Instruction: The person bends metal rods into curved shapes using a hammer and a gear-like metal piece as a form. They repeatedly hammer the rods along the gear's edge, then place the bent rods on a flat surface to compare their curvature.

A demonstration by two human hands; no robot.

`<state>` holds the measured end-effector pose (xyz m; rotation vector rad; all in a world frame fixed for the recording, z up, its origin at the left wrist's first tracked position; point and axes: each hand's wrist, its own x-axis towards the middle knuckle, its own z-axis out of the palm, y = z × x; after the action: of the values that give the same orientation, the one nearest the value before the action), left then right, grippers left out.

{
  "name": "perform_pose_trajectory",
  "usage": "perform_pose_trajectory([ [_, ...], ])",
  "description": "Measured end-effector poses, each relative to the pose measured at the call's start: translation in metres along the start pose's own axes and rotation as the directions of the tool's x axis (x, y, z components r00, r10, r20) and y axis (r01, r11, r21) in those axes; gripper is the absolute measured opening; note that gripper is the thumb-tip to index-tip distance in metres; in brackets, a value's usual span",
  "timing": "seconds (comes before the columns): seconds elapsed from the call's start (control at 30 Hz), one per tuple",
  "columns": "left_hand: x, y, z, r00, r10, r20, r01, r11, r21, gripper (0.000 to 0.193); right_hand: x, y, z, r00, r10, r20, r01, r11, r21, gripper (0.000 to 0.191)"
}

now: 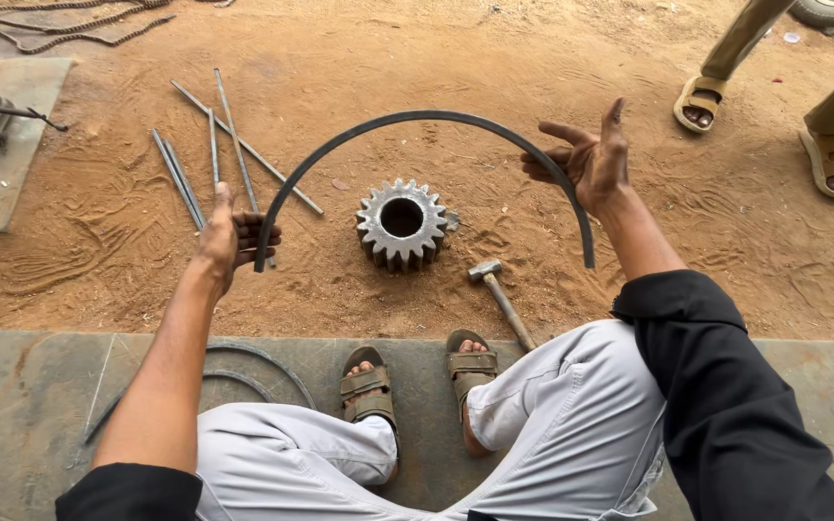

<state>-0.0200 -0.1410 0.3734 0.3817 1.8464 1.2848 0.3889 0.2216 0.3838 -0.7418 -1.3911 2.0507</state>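
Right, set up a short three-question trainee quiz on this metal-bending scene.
1. True or false: both hands, the left hand and the right hand, hold the curved metal bar.
2. What lies on the sand directly under the arch of the bar? A) a hammer B) a steel gear C) a chain
3. Fill in: the hammer lies to the ____ of the gear, as the camera sees it.

Key
1. True: the left hand grips one end, and the right hand supports the bar near the other with its fingers spread.
2. B
3. right (lower right, near the person's sandalled feet).
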Motion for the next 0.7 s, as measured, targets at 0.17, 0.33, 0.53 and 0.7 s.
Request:
perform_pose_trajectory([
  [0.17,0.001,0.001,0.006,0.998,-0.054,0.035,0.056,0.997,-0.055,0.081,0.002,-0.001,0.001,0.999,0.034,0.019,-0.033,0.999,-0.025,0.129],
  [0.33,0.004,-0.004,0.015,0.997,-0.059,0.056,0.056,0.998,0.04,0.089,0.004,0.001,0.006,0.997,0.046,0.055,-0.043,0.998,-0.051,0.129],
  [0.53,0.012,-0.016,0.026,0.996,-0.087,0.0,0.086,0.987,0.135,0.099,0.005,0.004,0.014,0.992,0.1,0.073,-0.091,0.989,-0.115,0.13],
  [0.7,0.02,-0.022,0.022,0.996,-0.091,0.003,0.09,0.987,0.134,0.109,0.009,0.005,0.014,0.992,0.122,0.044,-0.115,0.984,-0.136,0.131],
])
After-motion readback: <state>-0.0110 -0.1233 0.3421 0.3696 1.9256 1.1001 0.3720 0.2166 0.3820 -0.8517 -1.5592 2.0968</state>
